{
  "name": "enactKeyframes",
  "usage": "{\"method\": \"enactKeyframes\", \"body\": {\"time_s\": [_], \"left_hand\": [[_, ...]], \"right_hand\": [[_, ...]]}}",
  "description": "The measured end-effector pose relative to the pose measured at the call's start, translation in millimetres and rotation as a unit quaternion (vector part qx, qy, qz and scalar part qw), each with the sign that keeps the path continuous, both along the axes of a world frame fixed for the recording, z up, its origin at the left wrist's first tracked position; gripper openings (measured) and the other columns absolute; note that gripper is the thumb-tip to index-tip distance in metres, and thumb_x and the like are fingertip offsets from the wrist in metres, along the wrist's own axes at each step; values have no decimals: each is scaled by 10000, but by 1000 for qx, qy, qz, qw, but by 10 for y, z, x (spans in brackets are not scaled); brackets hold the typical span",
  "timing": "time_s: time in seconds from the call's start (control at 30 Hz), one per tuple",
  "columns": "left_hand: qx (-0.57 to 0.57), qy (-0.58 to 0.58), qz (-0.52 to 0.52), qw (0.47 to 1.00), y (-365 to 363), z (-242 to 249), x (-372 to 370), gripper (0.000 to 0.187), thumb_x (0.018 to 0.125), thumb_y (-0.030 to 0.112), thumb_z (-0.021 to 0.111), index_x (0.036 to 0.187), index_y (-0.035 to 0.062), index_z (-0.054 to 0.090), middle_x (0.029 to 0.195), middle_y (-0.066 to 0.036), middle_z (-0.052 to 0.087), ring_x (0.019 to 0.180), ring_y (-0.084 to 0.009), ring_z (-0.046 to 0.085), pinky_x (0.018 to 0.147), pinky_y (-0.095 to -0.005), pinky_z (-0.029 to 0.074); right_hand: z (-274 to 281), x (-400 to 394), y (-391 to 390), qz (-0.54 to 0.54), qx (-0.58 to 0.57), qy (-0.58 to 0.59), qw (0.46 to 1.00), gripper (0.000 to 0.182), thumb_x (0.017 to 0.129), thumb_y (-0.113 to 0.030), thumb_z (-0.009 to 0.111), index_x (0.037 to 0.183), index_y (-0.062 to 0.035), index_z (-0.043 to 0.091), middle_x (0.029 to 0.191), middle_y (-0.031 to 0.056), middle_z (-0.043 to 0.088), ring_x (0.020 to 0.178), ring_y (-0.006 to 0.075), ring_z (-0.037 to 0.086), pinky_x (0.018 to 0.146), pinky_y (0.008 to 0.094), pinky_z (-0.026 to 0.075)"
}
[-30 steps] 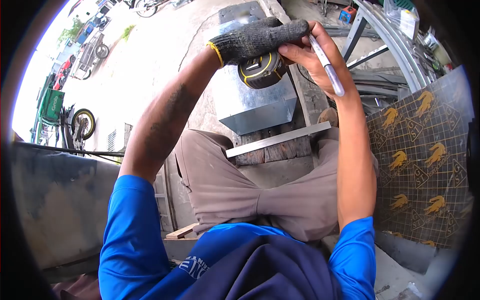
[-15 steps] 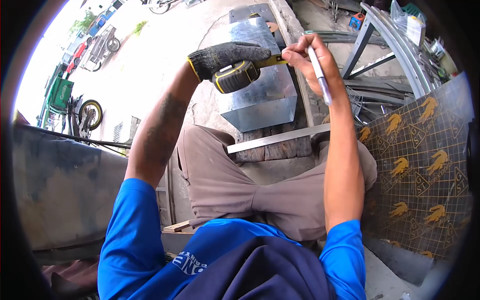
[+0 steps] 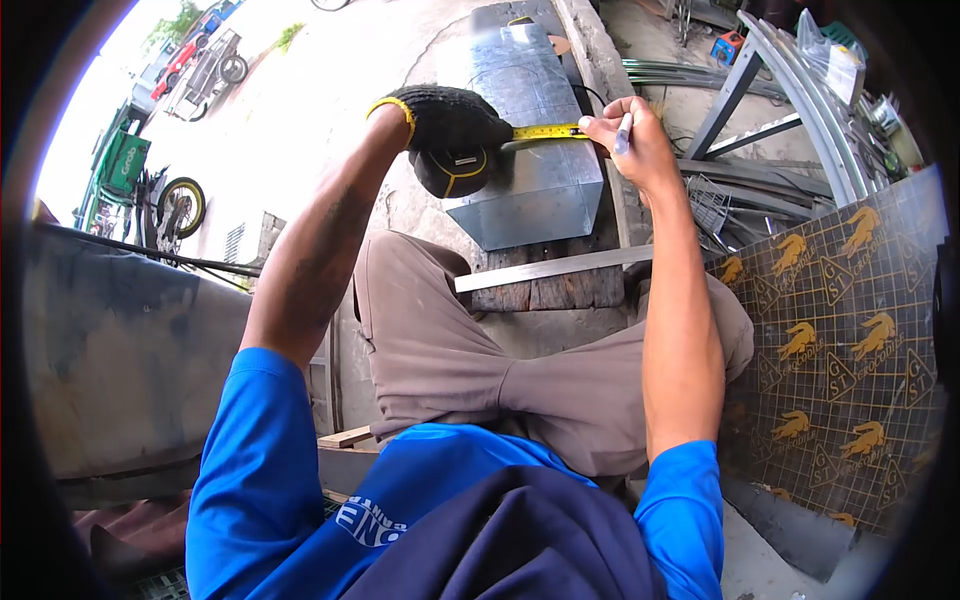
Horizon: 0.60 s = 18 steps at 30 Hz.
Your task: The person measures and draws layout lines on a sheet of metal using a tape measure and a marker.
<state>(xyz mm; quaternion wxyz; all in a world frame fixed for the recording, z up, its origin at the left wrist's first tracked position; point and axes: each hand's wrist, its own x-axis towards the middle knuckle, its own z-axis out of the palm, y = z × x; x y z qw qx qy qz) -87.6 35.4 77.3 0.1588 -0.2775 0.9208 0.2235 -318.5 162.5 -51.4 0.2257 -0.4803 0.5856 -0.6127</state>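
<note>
My left hand (image 3: pixel 455 118), in a dark knitted glove with a yellow cuff, is closed round a black and yellow tape measure (image 3: pixel 450 172). Its yellow blade (image 3: pixel 548 131) runs out to the right across the top of a bent sheet-metal piece (image 3: pixel 530 205). My bare right hand (image 3: pixel 632 138) pinches the blade's end near the metal's right edge. A pale marker pen (image 3: pixel 623 134) is also tucked in the fingers of that hand. The sheet-metal piece rests on a dark wooden block (image 3: pixel 548 292), and a flat metal strip (image 3: pixel 550 270) lies across the block's near end.
Grey metal frames (image 3: pixel 790 110) and long metal lengths stand at the right. A printed dark board (image 3: pixel 830 350) leans at the near right. On the left are a dark, stained panel (image 3: pixel 130 370) and a parked motorbike (image 3: pixel 180 210) with a green box (image 3: pixel 128 160).
Both hands have lowered the tape measure onto the sheet metal. More of the yellow blade shows between them, and the pen has turned in my right hand.
</note>
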Motion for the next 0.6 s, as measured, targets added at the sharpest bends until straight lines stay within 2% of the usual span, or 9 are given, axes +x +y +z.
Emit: {"method": "enactKeyframes", "body": {"time_s": [0.07,0.17,0.23,0.3,0.33,0.43,0.47,0.57,0.6], "left_hand": [[-5,6,-7,1000,-3,-4,-1,336,956,229,606,1251,105,708,1118,-113,716,1011,-249,676,918,-366,551],[-14,15,-20,1000,-19,-20,-2,352,970,312,599,1221,98,724,1094,-103,732,979,-228,677,904,-364,547],[-14,24,-27,999,-34,-41,-1,379,980,367,594,1201,93,734,1078,-96,743,958,-214,677,895,-363,545],[-12,36,-32,999,-55,-72,1,415,989,422,590,1182,89,745,1062,-89,754,937,-200,678,885,-362,543],[-12,43,-35,998,-70,-91,2,435,994,449,588,1172,87,750,1054,-86,760,926,-193,678,880,-362,542],[-66,132,-126,981,-259,-340,100,500,982,523,559,1126,87,757,977,-82,762,839,-195,683,811,-380,558],[-100,131,-150,975,-281,-363,137,470,992,488,555,1121,80,748,1000,-97,756,859,-219,687,824,-382,555],[-198,125,-223,946,-295,-426,198,383,1021,385,543,1106,58,723,1068,-142,738,922,-293,698,863,-389,548],[-229,123,-246,934,-291,-446,190,355,1030,351,539,1101,51,715,1091,-157,733,942,-317,702,877,-391,545]], "right_hand": [[2,5,39,-43,-37,112,992,383,885,-313,819,976,-7,607,772,106,721,712,188,711,660,326,537],[51,10,31,-54,-38,136,989,370,917,-360,792,944,-30,627,750,89,707,687,199,701,658,331,534],[273,114,128,-97,-45,150,983,512,1007,-547,625,938,-42,672,758,82,700,710,190,686,652,342,519],[462,147,231,-51,12,77,996,606,1056,-600,487,1043,-37,710,825,17,662,794,116,606,730,272,491],[518,144,279,-14,16,81,997,672,1063,-627,432,1109,-25,727,856,34,683,835,103,612,758,268,487],[613,206,302,49,-26,81,995,585,1075,-552,484,1120,-22,729,863,35,695,818,96,615,759,266,487],[604,185,274,85,-39,75,993,457,1073,-439,546,1093,-18,723,842,36,691,809,90,617,764,260,486],[544,144,210,112,-9,87,990,348,1062,-333,576,1067,-14,713,829,36,692,828,91,636,764,260,489],[532,166,208,104,-4,84,991,310,1054,-294,592,990,-5,684,825,38,692,808,86,635,746,251,491]]}}
